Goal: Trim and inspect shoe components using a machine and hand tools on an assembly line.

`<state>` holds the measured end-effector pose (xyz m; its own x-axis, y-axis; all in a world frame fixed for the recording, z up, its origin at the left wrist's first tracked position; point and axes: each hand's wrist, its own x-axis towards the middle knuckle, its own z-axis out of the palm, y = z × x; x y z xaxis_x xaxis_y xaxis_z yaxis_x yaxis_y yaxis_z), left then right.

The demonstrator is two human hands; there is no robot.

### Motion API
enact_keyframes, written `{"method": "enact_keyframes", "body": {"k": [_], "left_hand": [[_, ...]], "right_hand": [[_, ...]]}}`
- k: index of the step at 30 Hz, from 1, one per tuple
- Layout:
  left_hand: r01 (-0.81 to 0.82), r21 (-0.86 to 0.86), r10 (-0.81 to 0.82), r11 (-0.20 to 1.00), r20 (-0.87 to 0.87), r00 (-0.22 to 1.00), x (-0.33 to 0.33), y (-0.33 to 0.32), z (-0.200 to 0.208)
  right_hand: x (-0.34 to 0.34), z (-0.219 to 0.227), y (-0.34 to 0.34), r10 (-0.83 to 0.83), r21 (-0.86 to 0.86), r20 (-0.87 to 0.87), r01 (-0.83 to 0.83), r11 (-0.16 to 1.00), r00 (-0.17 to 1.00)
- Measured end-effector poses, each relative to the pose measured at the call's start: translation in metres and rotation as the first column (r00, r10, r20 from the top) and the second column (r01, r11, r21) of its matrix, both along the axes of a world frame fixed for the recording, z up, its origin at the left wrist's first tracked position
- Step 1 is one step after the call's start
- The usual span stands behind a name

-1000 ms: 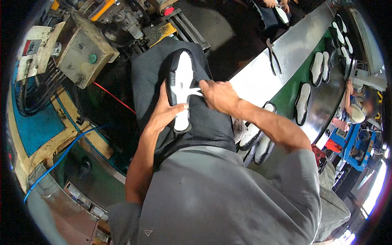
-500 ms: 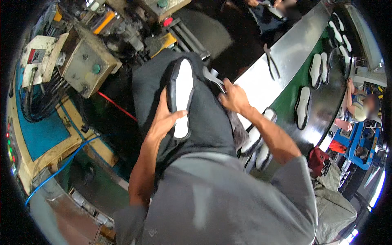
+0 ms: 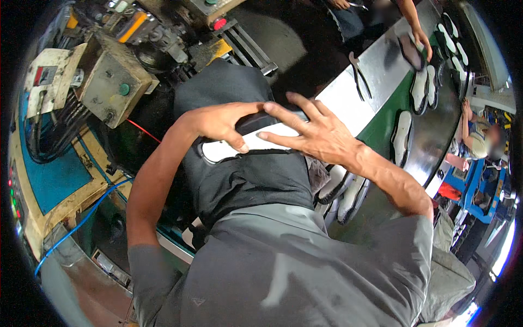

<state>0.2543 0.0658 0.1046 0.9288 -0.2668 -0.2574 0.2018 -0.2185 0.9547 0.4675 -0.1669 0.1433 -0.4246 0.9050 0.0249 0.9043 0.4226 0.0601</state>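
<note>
A dark shoe with a white bottom (image 3: 223, 151) lies crosswise over my dark-trousered lap, its white face up. My left hand (image 3: 220, 122) grips it, the thumb pressed on the white bottom and the fingers at the far edge. Over the shoe's right end my right hand (image 3: 318, 131) is spread, slightly blurred, fingers apart and thumb against the white surface. That end of the shoe is mostly hidden under this hand. A greyish piece shows between its fingers; I cannot make out what it is. Pincers (image 3: 359, 79) lie on the metal bench beyond my right hand.
The metal bench (image 3: 387, 68) runs to the far right. Several white-bottomed shoes (image 3: 402, 137) stand along a green strip, others beside my right hip (image 3: 351, 199). A co-worker's hand (image 3: 422, 43) reaches to a shoe there. Machinery with a control box (image 3: 117, 82) stands left.
The shoe has turned from pointing away to lying crosswise. My right hand has moved left onto it, and the metal tool it held no longer shows clearly. A co-worker's arm has come in.
</note>
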Motion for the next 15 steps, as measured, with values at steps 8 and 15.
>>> {"method": "enact_keyframes", "body": {"k": [8,15], "left_hand": [[-0.861,0.216,0.883,0.460,-0.011,0.469,-0.070,0.016,-0.062],[-0.921,0.342,0.882,0.189,0.352,0.312,-0.073,0.000,-0.074]], "right_hand": [[-0.061,0.020,0.013,-0.407,-0.390,-0.140,0.328,0.861,0.902],[-0.067,0.015,0.015,-0.236,-0.379,-0.280,0.119,0.918,0.931]]}}
